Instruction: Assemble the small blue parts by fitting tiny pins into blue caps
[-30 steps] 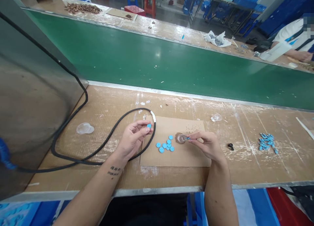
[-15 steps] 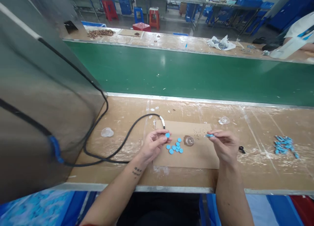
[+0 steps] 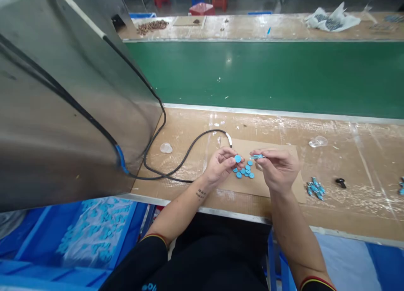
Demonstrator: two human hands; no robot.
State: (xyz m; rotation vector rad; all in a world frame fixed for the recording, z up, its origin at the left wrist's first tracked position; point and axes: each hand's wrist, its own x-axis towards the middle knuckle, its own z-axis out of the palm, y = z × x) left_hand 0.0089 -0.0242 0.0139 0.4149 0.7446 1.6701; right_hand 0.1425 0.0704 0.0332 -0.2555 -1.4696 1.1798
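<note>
The left hand pinches one small blue disc in its fingertips, just above a brown card sheet on the bench. The right hand is close beside it, its grip pressed on a thin blue pin that points at the disc — the two parts are near but I cannot tell if they touch. More blue discs lie in a small heap on the card under the hands, a black cable curls to the left, and a few blue pins sit to the right.

Green conveyor belt — red stools beyond
</note>
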